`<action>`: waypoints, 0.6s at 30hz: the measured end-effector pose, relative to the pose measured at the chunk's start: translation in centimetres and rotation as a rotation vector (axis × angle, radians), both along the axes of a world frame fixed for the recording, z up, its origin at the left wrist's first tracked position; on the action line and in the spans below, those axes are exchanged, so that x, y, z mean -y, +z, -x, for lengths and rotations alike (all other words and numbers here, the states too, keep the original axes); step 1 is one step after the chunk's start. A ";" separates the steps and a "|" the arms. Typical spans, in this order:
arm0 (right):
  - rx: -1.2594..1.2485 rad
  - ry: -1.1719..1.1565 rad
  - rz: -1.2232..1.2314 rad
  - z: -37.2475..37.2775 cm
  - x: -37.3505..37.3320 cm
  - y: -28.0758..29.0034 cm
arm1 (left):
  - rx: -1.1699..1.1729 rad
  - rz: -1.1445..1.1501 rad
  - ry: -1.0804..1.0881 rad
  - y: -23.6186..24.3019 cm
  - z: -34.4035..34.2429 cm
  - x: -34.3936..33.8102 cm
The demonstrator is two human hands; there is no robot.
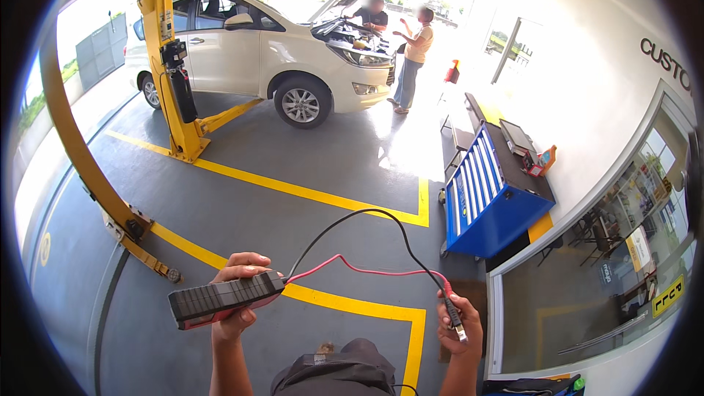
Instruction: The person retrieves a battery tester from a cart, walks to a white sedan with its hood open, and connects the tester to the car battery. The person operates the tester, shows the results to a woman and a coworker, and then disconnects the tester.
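My left hand [238,290] is wrapped round a black handheld battery tester [226,298] with ribbed sides and a red lower face. From its right end a black cable [352,212] and a red cable [367,267] arc across to the right. My right hand [462,326] is closed round the cable clamps [454,314], a black one with a metal tip showing and a red one beside it, partly hidden by the fingers. Both hands are held up in front of me, above the grey floor.
A white car [242,59] with its hood up stands ahead, two people beside its front. Yellow lift posts [163,51] rise at the left. On the right are a blue tool cabinet [484,198] and a glass door [587,301]. Yellow lines [293,191] mark the floor.
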State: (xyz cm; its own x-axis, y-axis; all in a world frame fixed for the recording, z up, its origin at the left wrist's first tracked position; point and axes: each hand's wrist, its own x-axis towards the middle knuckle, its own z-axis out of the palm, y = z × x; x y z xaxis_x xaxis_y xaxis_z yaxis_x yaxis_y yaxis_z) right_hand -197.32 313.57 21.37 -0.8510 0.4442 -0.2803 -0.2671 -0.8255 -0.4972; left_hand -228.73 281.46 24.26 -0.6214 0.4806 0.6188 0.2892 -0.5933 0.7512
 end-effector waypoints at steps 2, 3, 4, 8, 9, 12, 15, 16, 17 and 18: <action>-0.002 -0.053 0.013 2.3 -3.1 0.2 | -0.083 0.023 -0.033 -0.2 4.6 -5.5; -0.024 -0.069 0.036 3.8 -4.5 0.0 | -0.077 0.028 -0.067 0.4 6.4 -8.2; -0.046 -0.084 0.058 5.3 -6.2 0.0 | -0.122 0.078 -0.102 0.7 8.4 -11.1; -0.016 -0.123 0.011 13.2 -13.2 -0.9 | -0.405 0.241 -0.317 -1.9 16.8 -25.1; -0.004 -0.101 0.005 16.3 -15.7 -0.6 | -0.440 0.231 -0.378 -2.9 19.0 -29.2; 0.094 -0.047 -0.055 24.9 -23.0 0.0 | -0.418 0.273 -0.604 -2.7 22.3 -39.6; 0.080 0.051 -0.145 33.7 -30.2 0.0 | -0.506 0.426 -0.738 -2.0 25.8 -47.3; 0.073 0.083 -0.167 36.6 -32.4 -0.3 | -0.632 0.482 -0.720 -1.4 27.4 -49.4; 0.073 0.077 -0.188 39.5 -34.5 -0.9 | -0.615 0.483 -0.722 -1.0 29.0 -51.3; 0.061 0.104 -0.196 42.1 -36.2 -0.7 | -0.585 0.488 -0.717 -1.0 30.6 -52.9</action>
State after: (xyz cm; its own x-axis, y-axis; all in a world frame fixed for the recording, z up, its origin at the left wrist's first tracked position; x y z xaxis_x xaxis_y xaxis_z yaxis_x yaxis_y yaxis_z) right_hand -239.40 349.79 20.66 -0.8794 0.4057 -0.2490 -0.1501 -0.7328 -0.6637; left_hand -259.37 334.35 23.28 0.2426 0.8964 0.3709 0.3850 -0.4398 0.8114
